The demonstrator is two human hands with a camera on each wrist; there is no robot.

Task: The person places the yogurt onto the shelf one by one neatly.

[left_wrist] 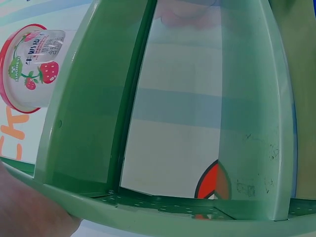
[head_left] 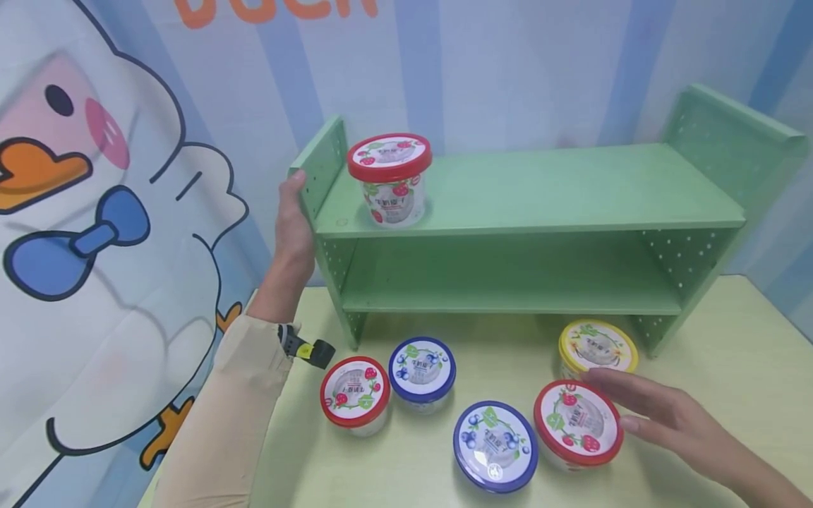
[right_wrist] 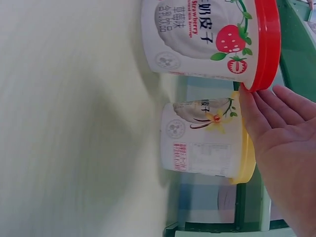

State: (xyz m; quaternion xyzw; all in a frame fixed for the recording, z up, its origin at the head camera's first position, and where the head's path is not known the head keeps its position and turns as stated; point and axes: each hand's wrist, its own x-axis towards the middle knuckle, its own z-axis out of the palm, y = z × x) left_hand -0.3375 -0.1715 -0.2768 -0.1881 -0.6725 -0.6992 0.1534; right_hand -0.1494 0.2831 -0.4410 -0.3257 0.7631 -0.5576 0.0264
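Evidently, the left side panel of a green two-tier shelf (head_left: 540, 187) is touched by the left hand (head_left: 295, 236); whether its fingers are curled round the edge cannot be told. The right hand (head_left: 676, 423) is held with straight, open fingers beside a white tub with a red, strawberry-printed lid (head_left: 578, 423), stood on a pale yellow table (head_left: 356, 476). From the right wrist, a fingertip is seen against the red rim, and the tub's printed side, lettered "Strawberry", is shown, where mostly the lid is given by the head view. A flower print on the nearby white tub with a yellow lid (head_left: 597, 347) is likewise revealed there. By the head view, two white tubs with blue lids (head_left: 422, 367) and another red-lidded tub (head_left: 354, 391) are placed further left, and a third red-lidded tub (head_left: 392, 197) on the upper board. Dark scuffs (left_wrist: 247, 187) on the lower board are picked out from the left wrist.
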